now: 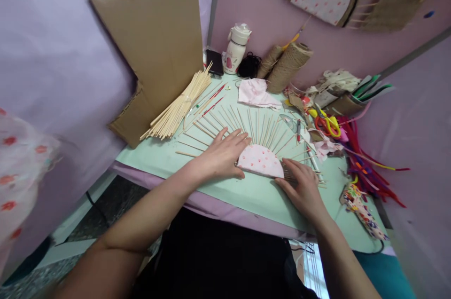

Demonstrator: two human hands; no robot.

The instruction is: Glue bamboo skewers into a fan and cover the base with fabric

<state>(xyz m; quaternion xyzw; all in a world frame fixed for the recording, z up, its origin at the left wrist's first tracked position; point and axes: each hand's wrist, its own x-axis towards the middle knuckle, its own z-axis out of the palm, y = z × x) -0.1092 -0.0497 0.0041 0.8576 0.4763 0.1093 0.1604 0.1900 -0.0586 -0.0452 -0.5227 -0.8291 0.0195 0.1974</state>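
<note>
A half-round piece covered in white fabric with pink dots (260, 161) lies on the table, straight edge towards me. Thin wooden sticks (251, 125) fan out from its curved side. My left hand (223, 155) lies flat across the left-hand sticks, fingers stretched, their tips by the left end of the fabric piece. At its right end is my right hand (301, 186), fingers apart, the thumb near the lower corner and the other fingers over the right-hand sticks. Part of the right-hand sticks is hidden under that hand.
A stick bundle (181, 106) leans by a cardboard sheet (165, 45) at left. Behind stand a bottle (236, 50) and twine spools (289, 68) near a pink cloth (257, 92). Scissors (329, 122), pipe cleaners (369, 172) and a patterned glue-gun-like object (362, 209) are at right.
</note>
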